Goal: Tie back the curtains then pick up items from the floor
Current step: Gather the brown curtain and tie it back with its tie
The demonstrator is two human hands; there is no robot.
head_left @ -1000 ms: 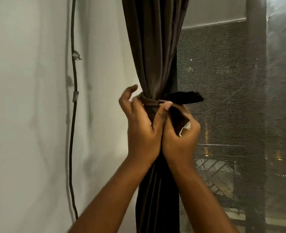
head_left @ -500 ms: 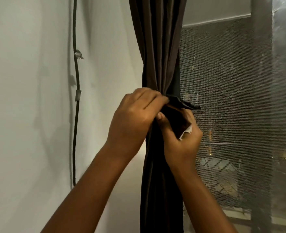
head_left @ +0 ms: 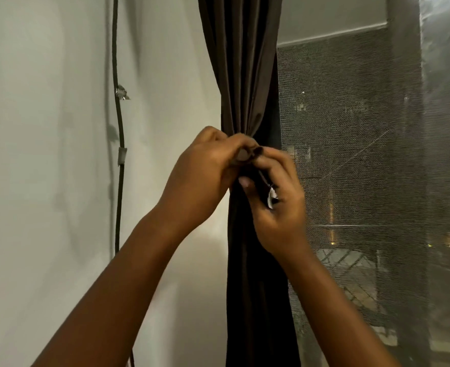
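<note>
A dark brown curtain (head_left: pixel 242 75) hangs gathered into a narrow bundle between a white wall and a window. Both my hands are raised to its waist. My left hand (head_left: pixel 200 178) is closed over the front of the bundle, its fingers pinching a dark fabric tie-back (head_left: pixel 264 178) wrapped there. My right hand (head_left: pixel 279 205) grips the loose end of that tie, whose small white tag pokes out between the fingers. The knot itself is hidden behind my fingers.
A black cable (head_left: pixel 119 144) runs down the white wall (head_left: pixel 46 181) on the left, clipped at two spots. A mesh screen (head_left: pixel 356 160) covers the window on the right, with a grille and dim lights outside. The floor is out of view.
My left hand has moved from beside the tie to over the front of it. The tie's loose end, which stuck out to the right, is now drawn in between my hands.
</note>
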